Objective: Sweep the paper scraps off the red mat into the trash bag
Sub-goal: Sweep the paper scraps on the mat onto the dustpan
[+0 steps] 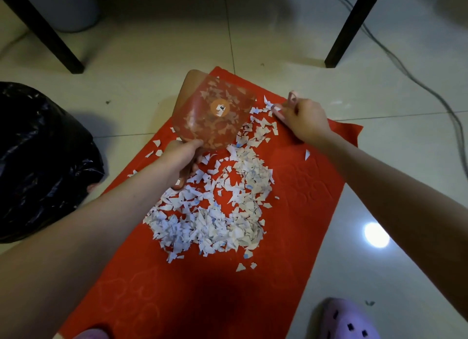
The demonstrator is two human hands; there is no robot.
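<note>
Left hand (182,158) is gripping the clear dustpan (215,113) handle over the red mat (304,181). Right hand (301,115) is curling its fingers at the far scraps; can't tell if it's grasping anything. Paper scraps (215,212) are lying piled mid-mat, and the black trash bag (38,161) is sitting on the floor, left of the mat.

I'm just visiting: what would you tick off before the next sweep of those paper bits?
1. Grip: the left hand holds the dustpan by its handle: ok.
2. Lip of the dustpan down on the red mat: cannot tell.
3. Mat cleared: not ok, a big pile of paper scraps lies in its middle.
4. Target: the trash bag sits close, left of the mat: ok; mouth open: cannot tell.
5. Sweeping tool in the right hand: cannot tell; its fingers are curled at the mat's far edge.
</note>
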